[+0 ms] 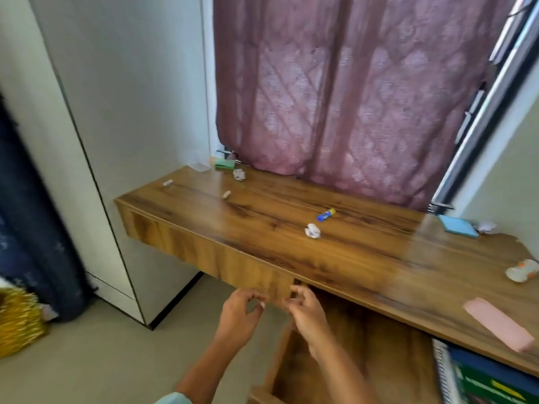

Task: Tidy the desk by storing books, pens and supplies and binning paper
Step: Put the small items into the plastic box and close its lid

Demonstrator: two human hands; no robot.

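Wall-mounted wooden desk [364,258] under a mauve curtain [350,97], white wardrobe [122,112] to the left. Frame is motion-blurred.

Status from my end: early to mid, I'd judge.
- Books [493,377]: stacked under the desk's right end, so probably already stored. None on the top.
- Paper: nothing binned that I can see, and no bin in view. Four crumpled balls remain: one mid-desk [312,230], one by the back edge [239,174], one at the back right corner [486,227], one at the right edge [522,274].
- Supplies still out: glue stick [326,214] mid-desk just behind the middle ball, green pad [224,164] and clear box [199,166] at the back left corner, blue pad [458,225] back right, pink pad [495,323] near the front edge, two small stubs [226,194] towards the left end.
- No pens visible.

Left hand [239,316] and right hand [306,310] sit close together just below the front edge, fingers curled. I can't tell whether either holds anything. An open wooden drawer [388,339] is below them, likely where the supplies go.
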